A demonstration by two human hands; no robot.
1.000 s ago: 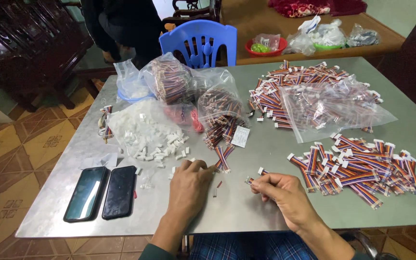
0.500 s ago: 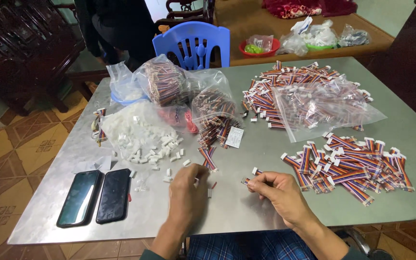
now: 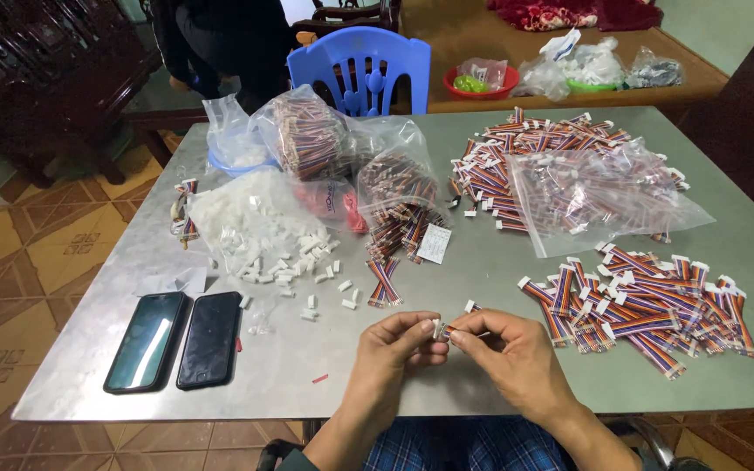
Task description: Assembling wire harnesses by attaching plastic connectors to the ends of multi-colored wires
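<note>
1. The grey metal surface [image 3: 499, 384] fills the frame; finished ribbon-cable leads [image 3: 647, 305] are heaped at right.
2. Loose white connector housings [image 3: 268, 249] spread left of centre, with two phones [image 3: 176, 340] at lower left.
3. At bottom centre, the left hand [image 3: 394, 349] pinches a white housing [image 3: 437, 329], its fingers closed.
4. The right hand [image 3: 508, 349], fingers closed on a striped cable lead [image 3: 460, 332], seems to be mating it; seating needs straight alignment.
</note>
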